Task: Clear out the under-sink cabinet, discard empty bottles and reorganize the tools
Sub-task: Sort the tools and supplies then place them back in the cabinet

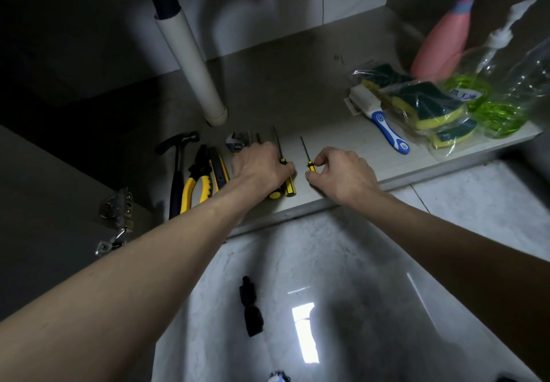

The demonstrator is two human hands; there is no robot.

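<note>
Tools lie in a row on the cabinet floor (342, 143): a black hammer (178, 170), yellow-handled pliers (198, 179), a black and yellow tool beside them (218, 168), an adjustable wrench (235, 143), and yellow-handled screwdrivers. My left hand (260, 167) covers the screwdriver handles, its fingers curled over a long screwdriver (281, 158). Just right of it, my right hand (342, 170) pinches the handle of a small yellow screwdriver (308, 161) lying on the floor.
A white drain pipe (193, 60) comes down behind the tools. At the right stand a scrub brush with a blue handle (384, 125), bagged sponges (425, 104), a green pump bottle (482, 95) and a pink spray bottle (443, 42). A black object (251, 307) lies on the tiled floor. A door hinge (117, 221) is at left.
</note>
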